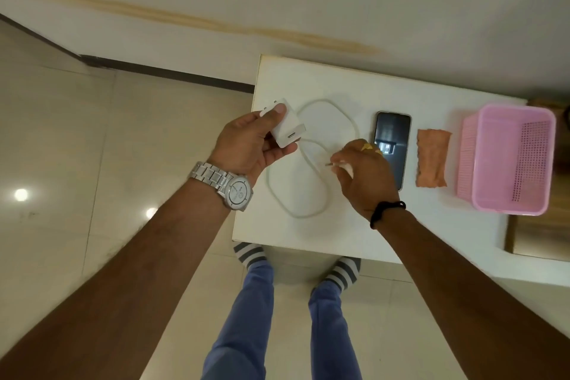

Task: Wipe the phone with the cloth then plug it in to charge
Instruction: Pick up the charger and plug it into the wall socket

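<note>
A dark phone point(392, 133) lies screen up on the white table point(324, 80). Just right of it rests a folded orange cloth point(431, 157). My left hand point(246, 145) grips a white charger adapter point(285, 126) above the table's left edge, with its USB port facing right. My right hand point(364, 170) pinches the plug end of the white cable point(296, 191), the metal tip pointing left toward the adapter. The cable's loops lie on the table between my hands. My right hand covers part of the phone's lower left side.
A pink plastic basket point(512, 160) stands at the table's right end. A wall runs along the table's far edge. Tiled floor point(92, 148) lies to the left, and my legs and striped socks show below the near edge.
</note>
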